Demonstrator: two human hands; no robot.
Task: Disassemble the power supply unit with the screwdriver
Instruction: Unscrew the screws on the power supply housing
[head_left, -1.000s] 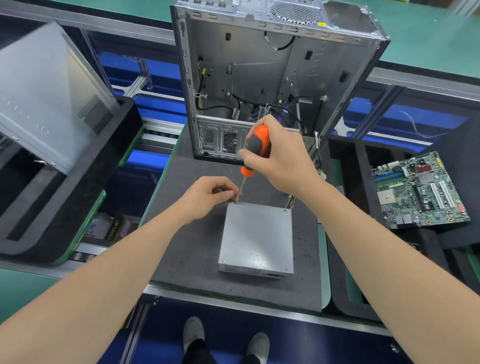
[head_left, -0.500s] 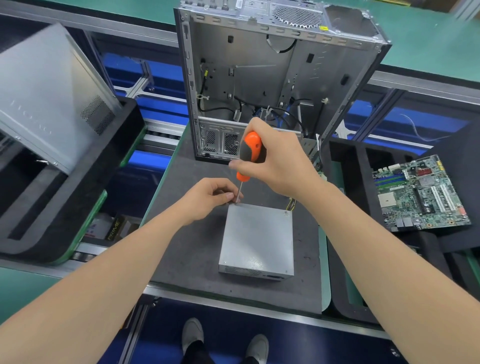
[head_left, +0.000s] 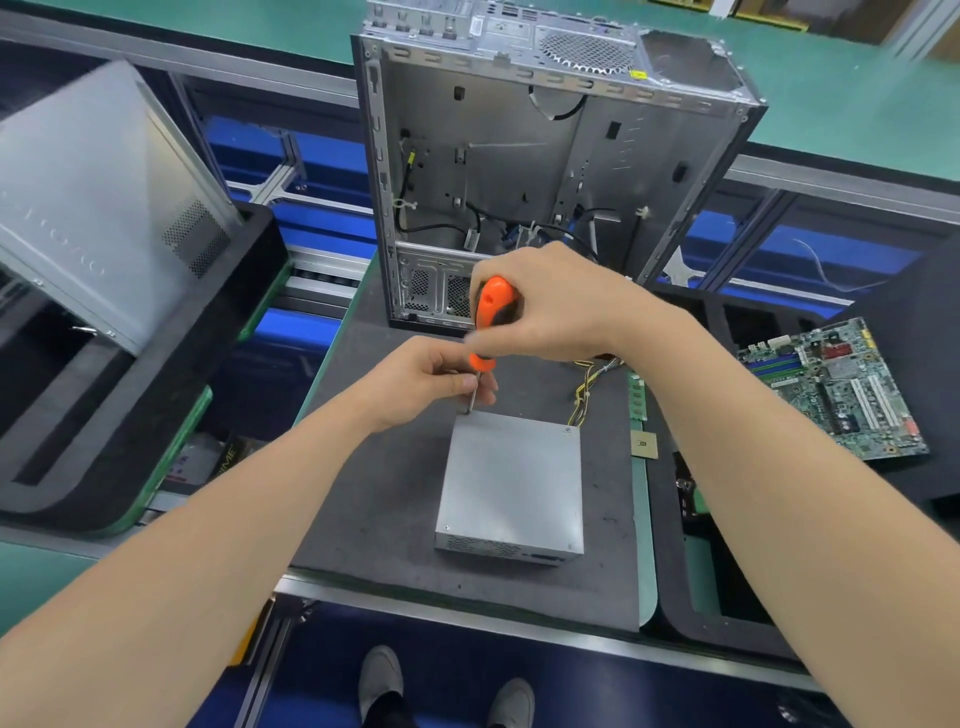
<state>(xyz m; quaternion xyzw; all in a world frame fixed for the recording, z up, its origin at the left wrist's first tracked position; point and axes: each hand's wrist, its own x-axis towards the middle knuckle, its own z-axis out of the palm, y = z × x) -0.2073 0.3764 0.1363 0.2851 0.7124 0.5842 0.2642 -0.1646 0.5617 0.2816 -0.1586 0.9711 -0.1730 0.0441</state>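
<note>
Power supply unit (head_left: 511, 483): grey metal box, flat on the dark worktop (head_left: 374, 493), near its front edge; cover on.

Screwdriver (head_left: 491, 301): orange-and-black handle; shaft close to upright; tip set at the unit's 11 o'clock corner.

Right hand (head_left: 556, 306): fingers curled round the handle from above, full grip.

Left hand (head_left: 421, 376): thumb and fingertips pinch the bare shaft just above the tip; some blur there, so the exact finger contact is unclear.

Yellow-and-black wire bundle (head_left: 587, 387): leaves the unit near its 1 o'clock corner; lies on the worktop.

Open computer case (head_left: 519, 156): upright at 12 o'clock from the unit, near but apart; loose cables inside.

Motherboard (head_left: 841, 395): at 2 o'clock, on black foam, well apart from the unit.

Grey side panel (head_left: 93, 197): tilted, at 10 o'clock, leaning in a black foam tray (head_left: 78, 441).

Small square chip (head_left: 644, 446): near the unit at 3 o'clock, at the worktop's edge; green memory stick (head_left: 637, 397) just beyond it.
</note>
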